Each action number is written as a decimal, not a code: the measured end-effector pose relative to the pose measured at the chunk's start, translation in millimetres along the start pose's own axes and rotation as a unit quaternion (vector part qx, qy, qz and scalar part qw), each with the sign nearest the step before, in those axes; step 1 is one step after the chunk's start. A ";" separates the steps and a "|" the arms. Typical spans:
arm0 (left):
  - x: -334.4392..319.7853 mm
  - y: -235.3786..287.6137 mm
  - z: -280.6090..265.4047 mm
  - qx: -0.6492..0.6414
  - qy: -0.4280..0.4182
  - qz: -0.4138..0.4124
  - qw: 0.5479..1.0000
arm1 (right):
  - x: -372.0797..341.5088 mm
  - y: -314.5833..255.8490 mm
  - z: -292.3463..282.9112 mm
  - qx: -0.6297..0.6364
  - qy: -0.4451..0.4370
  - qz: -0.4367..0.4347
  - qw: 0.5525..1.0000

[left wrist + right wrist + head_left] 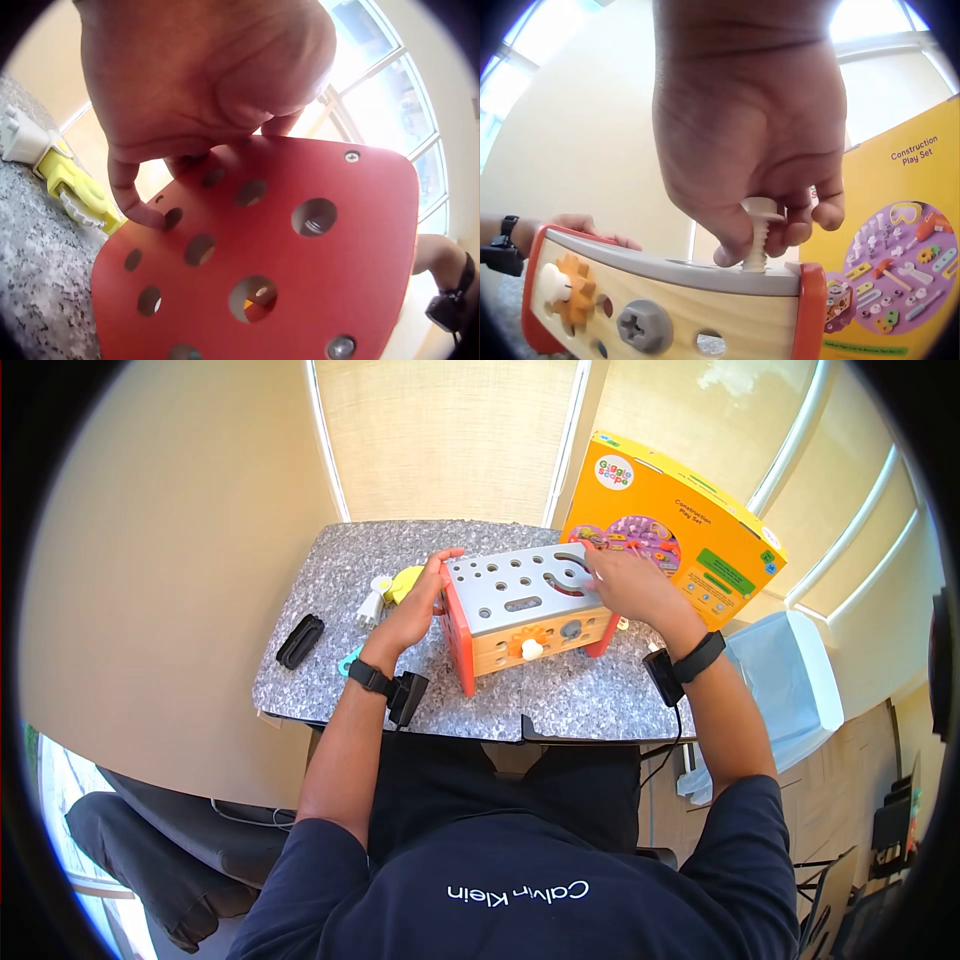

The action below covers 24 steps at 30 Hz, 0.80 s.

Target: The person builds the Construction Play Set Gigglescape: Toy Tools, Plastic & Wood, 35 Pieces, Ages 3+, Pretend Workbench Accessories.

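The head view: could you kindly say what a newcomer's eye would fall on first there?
Probably the large yellow cardboard box, at upper right. Next might come the grey-topped, red-sided toy workbench between the left hand and right hand, with a toothed orange gear at its front.

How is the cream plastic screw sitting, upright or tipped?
Upright: the screw stands head up, its threaded shaft pointing down at the grey, holed board.

- Left hand (405, 622) grips the toy workbench (505, 598) at ten o'clock.
- Right hand (640, 588): at its two o'clock.
- Yellow box (690, 500): two o'clock, farther out.
- Black case (300, 642): on tabletop (600, 700), nine o'clock.
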<state>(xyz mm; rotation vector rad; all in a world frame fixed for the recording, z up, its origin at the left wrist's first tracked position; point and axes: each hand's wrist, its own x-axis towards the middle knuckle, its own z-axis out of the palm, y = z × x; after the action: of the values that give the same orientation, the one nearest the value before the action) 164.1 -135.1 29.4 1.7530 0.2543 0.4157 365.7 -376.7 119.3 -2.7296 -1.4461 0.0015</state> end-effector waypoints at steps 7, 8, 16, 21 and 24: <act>1.7 -2.0 -2.7 0.006 -0.023 0.003 1.000 | -3.3 8.7 -6.3 -0.008 0.019 -0.169 0.985; 1.8 -3.2 -2.8 0.006 -0.023 0.004 1.000 | -3.7 8.1 -4.2 0.027 0.049 -0.169 0.984; 0.4 -4.8 -2.9 0.026 -0.017 0.017 0.999 | 5.9 19.7 -0.3 0.046 0.021 -0.143 0.988; 1.6 -7.2 -2.9 0.013 -0.011 0.012 1.000 | 1.8 20.0 -7.0 0.062 0.016 -0.204 0.977; -0.5 -4.8 -2.5 0.012 -0.008 0.011 1.000 | -1.7 13.2 -14.8 0.064 0.027 -0.222 0.973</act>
<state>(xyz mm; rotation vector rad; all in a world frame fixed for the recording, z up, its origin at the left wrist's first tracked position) 162.9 -132.0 25.1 1.7827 0.2296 0.4150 376.0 -386.2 133.5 -2.2340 -1.9293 0.0012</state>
